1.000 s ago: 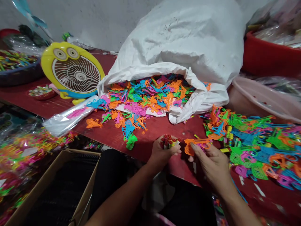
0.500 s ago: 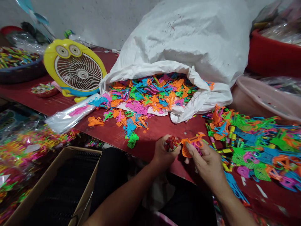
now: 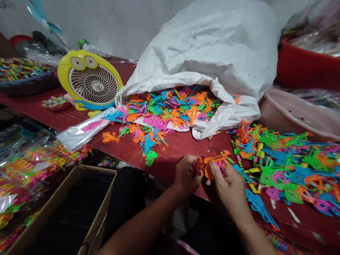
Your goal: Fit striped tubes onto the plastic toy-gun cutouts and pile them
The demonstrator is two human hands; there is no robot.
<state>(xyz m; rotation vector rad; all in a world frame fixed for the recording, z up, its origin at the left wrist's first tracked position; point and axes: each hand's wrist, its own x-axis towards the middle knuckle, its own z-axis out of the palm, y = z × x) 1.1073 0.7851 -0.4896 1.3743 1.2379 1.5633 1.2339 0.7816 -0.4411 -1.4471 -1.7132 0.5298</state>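
In the head view, my left hand (image 3: 186, 177) is closed round a bundle of small dark-red and yellowish pieces (image 3: 197, 166); their exact kind is unclear. Beside it, my right hand (image 3: 230, 184) pinches an orange plastic trinket (image 3: 209, 168) with a lattice part, its thumb on top. Some pink plastic shows behind the orange one, among the right fingers. The orange piece meets or nearly meets the bundle's end. Both hands hover over the front edge of the red table (image 3: 175, 148).
Similar colourful plastic pieces fill the open mouth of a large white sack (image 3: 217, 46) and form a pile (image 3: 287, 173) at right. A yellow fan (image 3: 97, 85), a clear plastic bag (image 3: 77, 132), a pink basin (image 3: 292, 113) and a cardboard box (image 3: 61, 198) of black items stand around.
The view has turned slightly, so the fan and box appear further right. My left hand has rotated a little round the bundle; my right hand keeps its pinch on the orange trinket.
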